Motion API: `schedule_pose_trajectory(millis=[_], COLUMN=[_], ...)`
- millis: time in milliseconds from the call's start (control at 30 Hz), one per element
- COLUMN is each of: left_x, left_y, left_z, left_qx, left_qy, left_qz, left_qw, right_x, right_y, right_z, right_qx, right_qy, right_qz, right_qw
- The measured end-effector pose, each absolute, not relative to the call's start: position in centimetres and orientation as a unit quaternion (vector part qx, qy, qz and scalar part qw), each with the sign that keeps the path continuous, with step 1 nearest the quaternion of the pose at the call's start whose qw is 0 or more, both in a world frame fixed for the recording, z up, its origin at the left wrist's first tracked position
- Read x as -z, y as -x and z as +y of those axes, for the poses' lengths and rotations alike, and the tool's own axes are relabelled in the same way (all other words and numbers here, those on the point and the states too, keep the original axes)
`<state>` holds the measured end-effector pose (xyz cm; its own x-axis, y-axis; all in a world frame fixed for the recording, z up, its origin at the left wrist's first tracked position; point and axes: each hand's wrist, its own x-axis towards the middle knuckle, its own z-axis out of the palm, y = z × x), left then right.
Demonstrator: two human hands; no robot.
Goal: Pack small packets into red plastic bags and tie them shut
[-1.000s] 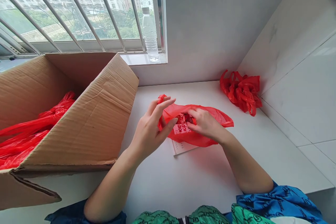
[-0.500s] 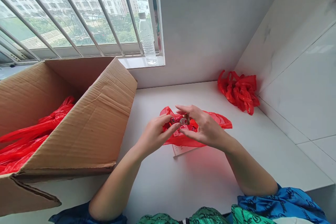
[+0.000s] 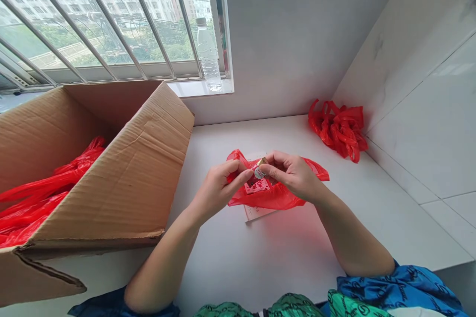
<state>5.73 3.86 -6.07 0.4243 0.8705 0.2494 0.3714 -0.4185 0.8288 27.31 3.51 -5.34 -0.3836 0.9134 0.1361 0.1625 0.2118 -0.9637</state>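
A small wrapped item (image 3: 259, 172), red with a white round mark and a gold edge, is held up between both hands. My left hand (image 3: 226, 182) pinches its left side, and my right hand (image 3: 292, 174) has thumb and fingers closed on its right side. Beneath them a red plastic bag (image 3: 271, 200) lies spread on the white table (image 3: 290, 252), with a pink and red packet (image 3: 257, 185) on it. Under the bag, the corner of a pale printed sheet or box (image 3: 256, 214) sticks out.
On the left stands a large open cardboard box (image 3: 122, 178) holding red plastic bags (image 3: 55, 193). A crumpled red bag (image 3: 339, 129) lies in the back right corner. A clear bottle (image 3: 208, 57) stands on the windowsill.
My right hand's fingers, spread apart before, have closed on the small wrapped item. The item has tilted, and the pink and red packet below shows more.
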Motion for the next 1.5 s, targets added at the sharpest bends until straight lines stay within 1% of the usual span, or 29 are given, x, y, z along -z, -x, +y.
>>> schedule_pose_trajectory(millis=[133,367,433,533,600,700,867,933,1100,1167,1300,1400,1500], left_x=[6.2,6.2,6.2,6.1,6.0,6.1,6.0,5.6,3.6,3.1,2.9,3.0,3.0], left_y=[-5.8,-6.1,-6.0,-5.9,-5.9,-6.1,-6.0,-5.7,-4.3,-3.8,-3.2,-3.0,-2.8], left_z=[3.9,3.9,3.9,3.8,3.8,3.7,3.7,3.5,2.5,2.1,1.6,1.4,1.3], left_qx=[-0.381,-0.381,-0.379,-0.369,-0.349,-0.312,-0.289,-0.294,-0.304,-0.289,-0.286,-0.311,-0.331], left_qy=[-0.763,-0.755,-0.759,-0.778,-0.797,-0.822,-0.843,-0.841,-0.82,-0.82,-0.824,-0.819,-0.806], left_qz=[0.394,0.383,0.389,0.403,0.409,0.416,0.412,0.418,0.461,0.473,0.473,0.469,0.486], left_qw=[0.342,0.371,0.358,0.311,0.275,0.233,0.188,0.177,0.152,0.142,0.128,0.111,0.066], right_x=[5.7,6.2,6.2,6.0,5.9,5.8,5.2,4.8,5.0,5.3,5.3,4.6,4.0], right_y=[-27.3,-27.3,-27.2,-27.0,-26.9,-26.7,-27.3,-28.0,-29.1,-28.9,-28.9,-30.3,-32.7], right_z=[3.9,4.1,4.1,3.8,3.6,3.5,3.1,2.7,1.8,1.8,1.9,1.5,0.7], right_qx=[-0.508,-0.474,-0.474,-0.466,-0.431,-0.336,-0.194,-0.147,-0.056,-0.013,0.011,0.034,0.082], right_qy=[0.377,0.397,0.403,0.414,0.43,0.466,0.48,0.497,0.567,0.591,0.605,0.615,0.637], right_qz=[-0.664,-0.668,-0.662,-0.655,-0.672,-0.716,-0.776,-0.794,-0.808,-0.797,-0.787,-0.771,-0.741], right_qw=[0.399,0.415,0.418,0.427,0.421,0.396,0.36,0.318,0.15,0.12,0.118,0.161,0.198])
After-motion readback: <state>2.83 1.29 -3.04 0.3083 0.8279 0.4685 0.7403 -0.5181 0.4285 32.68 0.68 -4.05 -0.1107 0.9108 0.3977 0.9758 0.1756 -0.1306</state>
